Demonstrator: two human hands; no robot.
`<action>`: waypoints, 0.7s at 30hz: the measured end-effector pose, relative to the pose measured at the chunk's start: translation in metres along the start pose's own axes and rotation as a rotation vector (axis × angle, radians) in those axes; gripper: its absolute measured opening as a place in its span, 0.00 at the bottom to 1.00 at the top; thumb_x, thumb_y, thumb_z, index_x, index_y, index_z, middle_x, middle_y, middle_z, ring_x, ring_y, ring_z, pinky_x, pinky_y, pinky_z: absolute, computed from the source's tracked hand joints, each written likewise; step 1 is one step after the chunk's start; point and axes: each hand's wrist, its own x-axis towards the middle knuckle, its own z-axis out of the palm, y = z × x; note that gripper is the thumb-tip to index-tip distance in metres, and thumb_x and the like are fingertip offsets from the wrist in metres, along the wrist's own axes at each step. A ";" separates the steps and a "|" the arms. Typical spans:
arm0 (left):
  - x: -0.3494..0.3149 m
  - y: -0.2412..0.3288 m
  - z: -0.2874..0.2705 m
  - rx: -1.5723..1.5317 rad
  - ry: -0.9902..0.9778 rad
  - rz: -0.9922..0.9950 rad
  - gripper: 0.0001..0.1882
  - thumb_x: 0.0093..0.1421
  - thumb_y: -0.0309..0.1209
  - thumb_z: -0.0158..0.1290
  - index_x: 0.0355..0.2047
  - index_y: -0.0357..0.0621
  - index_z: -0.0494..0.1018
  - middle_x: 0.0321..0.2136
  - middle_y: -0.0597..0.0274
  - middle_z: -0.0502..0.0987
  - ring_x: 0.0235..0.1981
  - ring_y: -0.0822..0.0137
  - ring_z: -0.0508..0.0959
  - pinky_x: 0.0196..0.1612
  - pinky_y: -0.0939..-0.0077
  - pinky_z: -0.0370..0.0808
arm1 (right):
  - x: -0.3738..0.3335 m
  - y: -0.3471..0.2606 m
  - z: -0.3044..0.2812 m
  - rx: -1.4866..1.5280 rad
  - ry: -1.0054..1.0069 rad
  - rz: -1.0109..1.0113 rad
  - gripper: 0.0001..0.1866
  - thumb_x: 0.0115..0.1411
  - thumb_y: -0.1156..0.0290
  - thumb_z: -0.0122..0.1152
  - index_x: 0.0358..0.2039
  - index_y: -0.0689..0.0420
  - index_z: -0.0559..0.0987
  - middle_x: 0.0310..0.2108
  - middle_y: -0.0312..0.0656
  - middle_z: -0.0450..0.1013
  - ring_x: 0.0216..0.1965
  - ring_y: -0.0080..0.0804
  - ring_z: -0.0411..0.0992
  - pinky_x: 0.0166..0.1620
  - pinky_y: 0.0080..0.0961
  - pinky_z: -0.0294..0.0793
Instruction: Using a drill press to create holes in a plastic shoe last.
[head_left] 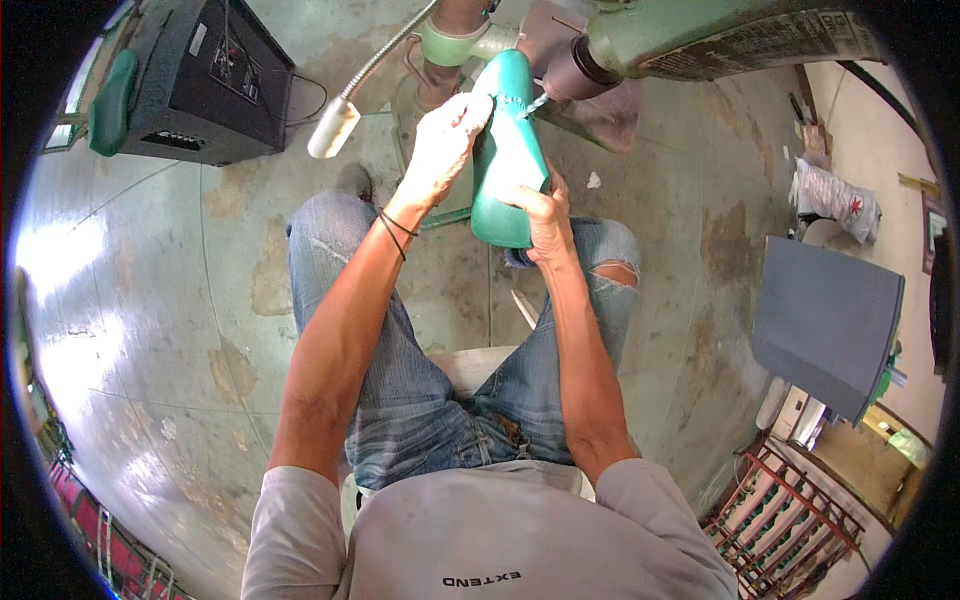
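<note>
Between my two hands is a smooth green shoe (505,180), tilted with its far end up and away from me. A row of small gathered marks crosses its upper part. My left hand (443,150) pinches the shoe's left edge near that row. Lower down, my right hand (548,215) grips the right edge, thumb on top and fingers partly hidden behind. Close against the shoe's upper right side is a silver tip (540,101), which sticks out of the dark round nose (577,68) of a green machine (660,40). Whether tip and shoe touch, I cannot tell.
A lit lamp (334,127) on a bendy metal neck hangs left of my left hand. Farther left stands a black speaker-like box (235,85) with a green curved piece (115,103) at its side. On the right are a dark grey panel (825,320) and a reddish rack (790,515).
</note>
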 end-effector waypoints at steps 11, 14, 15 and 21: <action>-0.003 0.005 0.003 -0.065 -0.004 0.010 0.13 0.65 0.35 0.55 0.43 0.37 0.76 0.34 0.74 0.73 0.36 0.80 0.68 0.41 0.84 0.66 | 0.000 0.000 0.002 -0.017 0.000 -0.040 0.39 0.41 0.69 0.66 0.59 0.59 0.72 0.43 0.40 0.74 0.43 0.31 0.72 0.49 0.28 0.72; -0.002 0.002 0.003 -0.122 -0.010 0.011 0.14 0.65 0.35 0.55 0.43 0.37 0.76 0.35 0.74 0.73 0.37 0.80 0.69 0.42 0.84 0.66 | -0.001 0.000 0.003 -0.012 0.004 -0.053 0.39 0.42 0.69 0.66 0.59 0.59 0.72 0.43 0.39 0.74 0.43 0.31 0.72 0.49 0.28 0.73; -0.001 0.001 0.003 -0.139 -0.013 0.016 0.14 0.65 0.36 0.55 0.43 0.38 0.76 0.34 0.74 0.73 0.36 0.80 0.68 0.41 0.85 0.66 | 0.000 -0.001 0.003 -0.016 0.003 -0.060 0.38 0.42 0.69 0.66 0.59 0.59 0.72 0.43 0.39 0.74 0.43 0.30 0.72 0.49 0.28 0.73; -0.004 -0.003 -0.001 -0.230 -0.058 -0.124 0.17 0.64 0.37 0.56 0.48 0.40 0.74 0.38 0.72 0.74 0.37 0.79 0.69 0.41 0.83 0.66 | -0.002 -0.004 0.001 -0.047 -0.001 -0.042 0.37 0.42 0.69 0.68 0.57 0.59 0.73 0.42 0.40 0.75 0.42 0.31 0.72 0.48 0.28 0.73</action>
